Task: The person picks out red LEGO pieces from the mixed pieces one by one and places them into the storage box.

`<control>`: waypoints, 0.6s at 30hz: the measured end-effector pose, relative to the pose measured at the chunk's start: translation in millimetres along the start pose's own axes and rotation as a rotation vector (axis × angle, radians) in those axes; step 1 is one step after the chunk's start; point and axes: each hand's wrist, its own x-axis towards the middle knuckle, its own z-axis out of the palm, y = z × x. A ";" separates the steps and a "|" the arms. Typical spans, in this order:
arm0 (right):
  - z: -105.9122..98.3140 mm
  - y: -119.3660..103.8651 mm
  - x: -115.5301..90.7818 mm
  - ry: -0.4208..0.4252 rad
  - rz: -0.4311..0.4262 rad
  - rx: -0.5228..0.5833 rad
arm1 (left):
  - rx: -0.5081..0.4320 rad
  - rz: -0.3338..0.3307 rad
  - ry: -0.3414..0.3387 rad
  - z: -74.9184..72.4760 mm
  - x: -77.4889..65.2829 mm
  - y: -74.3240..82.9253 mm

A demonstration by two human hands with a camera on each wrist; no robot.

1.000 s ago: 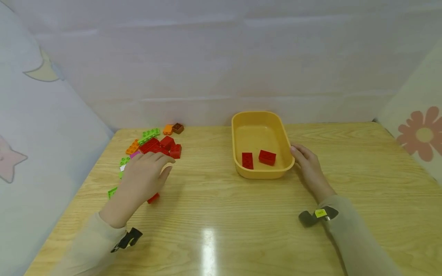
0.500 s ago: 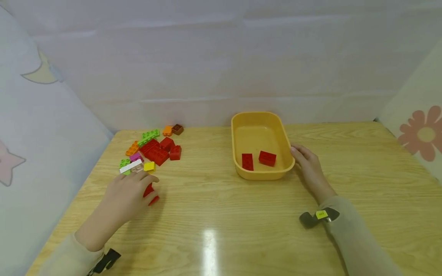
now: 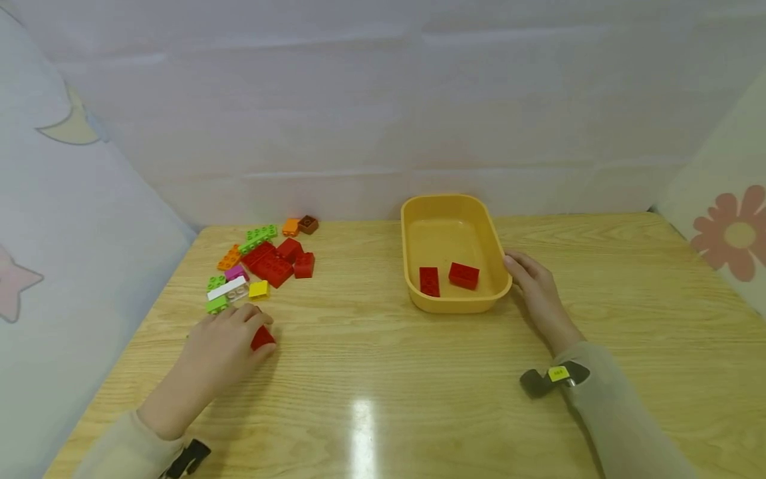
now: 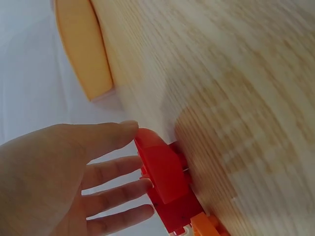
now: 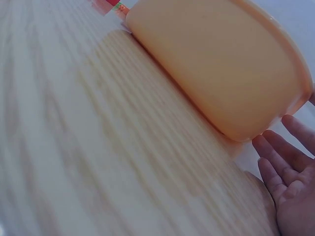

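Observation:
My left hand (image 3: 221,346) is low over the table at the front of the loose bricks. It pinches a red toy brick (image 3: 262,338), partly hidden behind the fingers in the head view. Up close in the left wrist view, the thumb meets one end of this round-edged red brick (image 4: 165,169), with fingertips along its side. My right hand (image 3: 538,293) rests against the right side of a yellow tub (image 3: 453,305). In the right wrist view its straight fingers (image 5: 275,152) touch the outer wall. Two red bricks (image 3: 463,275) lie inside the tub.
Behind my left hand spread red bricks (image 3: 274,268), a yellow brick (image 3: 259,289), a white brick (image 3: 226,289), a magenta brick (image 3: 236,273), and green and orange ones. A brown brick (image 3: 308,224) sits near the wall (image 3: 383,133) backing the wooden table (image 3: 371,359).
My left hand has moved from over the red pile toward the table's front and closed on the nearer red brick. The right hand and tub have stayed in place.

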 end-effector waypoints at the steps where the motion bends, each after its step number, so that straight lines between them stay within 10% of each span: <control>1: 0.2 0.1 0.1 -0.004 0.003 0.023 | 0.002 0.001 -0.001 0.1 -0.2 0.2; 18: -0.7 0.5 0.9 0.015 0.002 -0.087 | -0.026 0.059 0.064 9.5 -5.6 2.1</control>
